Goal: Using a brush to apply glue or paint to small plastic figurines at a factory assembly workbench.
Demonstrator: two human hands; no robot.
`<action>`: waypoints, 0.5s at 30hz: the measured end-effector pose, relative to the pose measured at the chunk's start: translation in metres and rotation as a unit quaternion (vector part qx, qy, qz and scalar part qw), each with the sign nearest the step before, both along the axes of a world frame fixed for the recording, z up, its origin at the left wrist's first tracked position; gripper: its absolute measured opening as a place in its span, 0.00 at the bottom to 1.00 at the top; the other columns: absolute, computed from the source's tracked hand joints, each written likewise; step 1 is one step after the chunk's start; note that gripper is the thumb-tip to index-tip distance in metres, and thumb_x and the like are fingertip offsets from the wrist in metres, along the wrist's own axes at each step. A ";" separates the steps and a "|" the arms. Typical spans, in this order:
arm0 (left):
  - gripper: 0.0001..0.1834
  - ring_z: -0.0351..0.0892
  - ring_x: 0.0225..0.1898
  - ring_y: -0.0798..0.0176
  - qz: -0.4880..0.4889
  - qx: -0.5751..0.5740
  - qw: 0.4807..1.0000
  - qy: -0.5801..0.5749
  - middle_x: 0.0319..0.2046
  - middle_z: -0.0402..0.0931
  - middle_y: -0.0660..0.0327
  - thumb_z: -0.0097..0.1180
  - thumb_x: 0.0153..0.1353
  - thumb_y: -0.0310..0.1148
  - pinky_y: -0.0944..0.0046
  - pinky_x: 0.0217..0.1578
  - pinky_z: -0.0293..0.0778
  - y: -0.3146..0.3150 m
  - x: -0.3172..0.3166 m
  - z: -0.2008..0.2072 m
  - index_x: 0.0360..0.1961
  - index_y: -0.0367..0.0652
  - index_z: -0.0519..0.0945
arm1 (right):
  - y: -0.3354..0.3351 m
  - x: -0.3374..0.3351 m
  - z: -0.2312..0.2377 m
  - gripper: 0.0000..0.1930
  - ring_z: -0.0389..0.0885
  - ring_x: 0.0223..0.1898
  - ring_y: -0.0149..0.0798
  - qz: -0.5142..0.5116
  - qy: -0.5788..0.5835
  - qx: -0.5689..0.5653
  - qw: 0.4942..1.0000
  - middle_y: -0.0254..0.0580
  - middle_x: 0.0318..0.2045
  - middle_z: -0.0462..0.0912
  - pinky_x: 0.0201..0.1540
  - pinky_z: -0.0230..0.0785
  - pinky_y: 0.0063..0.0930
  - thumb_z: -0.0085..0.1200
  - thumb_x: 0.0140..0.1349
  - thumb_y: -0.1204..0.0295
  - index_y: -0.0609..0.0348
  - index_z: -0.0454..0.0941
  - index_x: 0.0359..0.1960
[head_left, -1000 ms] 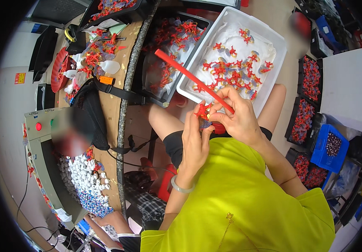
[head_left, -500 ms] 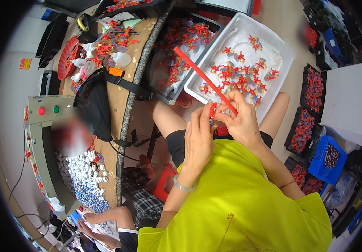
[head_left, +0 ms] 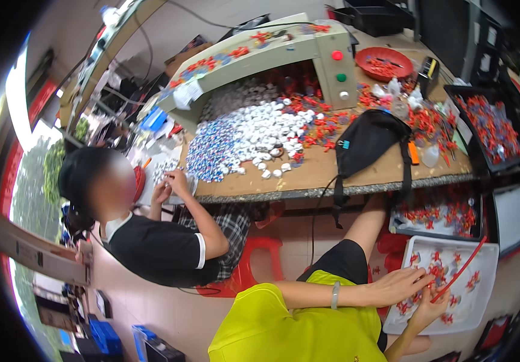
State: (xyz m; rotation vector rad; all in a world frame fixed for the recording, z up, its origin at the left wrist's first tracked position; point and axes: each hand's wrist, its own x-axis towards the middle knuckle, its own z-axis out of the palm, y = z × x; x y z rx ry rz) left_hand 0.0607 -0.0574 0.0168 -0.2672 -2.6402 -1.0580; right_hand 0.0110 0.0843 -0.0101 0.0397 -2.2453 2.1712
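Note:
At the lower right, my right hand (head_left: 430, 312) is closed around the lower end of a long thin red stick (head_left: 462, 268), which slants up and to the right. Beside it, my left hand (head_left: 394, 286) has its fingers bent inward close to the right fingertips; whatever they hold is too small and blurred to name. Both hands are over the near left part of a white tray (head_left: 482, 298) resting at my lap. Small red pieces with gold and greyish parts (head_left: 472, 280) lie scattered on the tray's white lining.
A black crate (head_left: 401, 228) of similar red pieces stands beyond the tray. The workbench (head_left: 308, 181) carries a black bag (head_left: 368, 145), white and blue-red bead piles (head_left: 266, 130) and a beige arched machine (head_left: 332, 78). A co-worker (head_left: 163, 244) sits at left, near a red stool (head_left: 260, 262).
My view has swung left, bringing the co-worker and the whole machine into sight. My hands now appear at lower right, with the red stick still in the right one.

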 end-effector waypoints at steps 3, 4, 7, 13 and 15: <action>0.29 0.72 0.43 0.50 0.018 -0.005 1.000 -0.012 0.50 0.66 0.50 0.49 0.53 0.26 0.58 0.41 0.73 -0.007 0.002 0.002 0.59 0.38 0.65 | -0.006 -0.007 0.000 0.16 0.72 0.35 0.28 0.040 -0.001 0.028 0.999 0.35 0.34 0.69 0.36 0.71 0.19 0.55 0.53 0.89 0.66 0.66 0.41; 0.28 0.72 0.42 0.50 0.026 0.005 1.000 0.012 0.50 0.65 0.49 0.48 0.53 0.25 0.57 0.41 0.73 -0.009 0.001 0.003 0.59 0.38 0.64 | -0.009 -0.010 -0.002 0.14 0.71 0.35 0.28 0.039 -0.001 0.040 0.998 0.35 0.35 0.69 0.34 0.69 0.18 0.54 0.54 0.87 0.64 0.66 0.40; 0.30 0.72 0.44 0.46 0.019 0.048 0.998 -0.026 0.51 0.64 0.47 0.50 0.51 0.23 0.56 0.42 0.72 -0.022 0.003 0.017 0.59 0.37 0.63 | -0.020 -0.016 0.001 0.13 0.71 0.35 0.27 0.091 0.107 0.091 0.986 0.36 0.35 0.70 0.31 0.66 0.16 0.55 0.55 0.85 0.62 0.66 0.39; 0.33 0.67 0.50 0.36 -0.077 0.240 0.955 -0.157 0.56 0.59 0.40 0.54 0.53 0.22 0.51 0.47 0.69 -0.027 0.011 0.029 0.61 0.35 0.58 | -0.018 -0.011 0.023 0.14 0.70 0.36 0.30 0.116 -0.037 0.012 0.992 0.36 0.33 0.70 0.39 0.65 0.19 0.49 0.52 0.88 0.61 0.66 0.39; 0.30 0.67 0.52 0.37 -0.084 0.242 0.953 -0.164 0.57 0.58 0.39 0.53 0.56 0.24 0.50 0.49 0.68 -0.023 0.012 0.029 0.60 0.34 0.59 | -0.007 -0.008 0.010 0.17 0.71 0.35 0.29 0.098 -0.020 0.029 0.995 0.35 0.30 0.71 0.38 0.65 0.20 0.53 0.49 0.87 0.61 0.66 0.40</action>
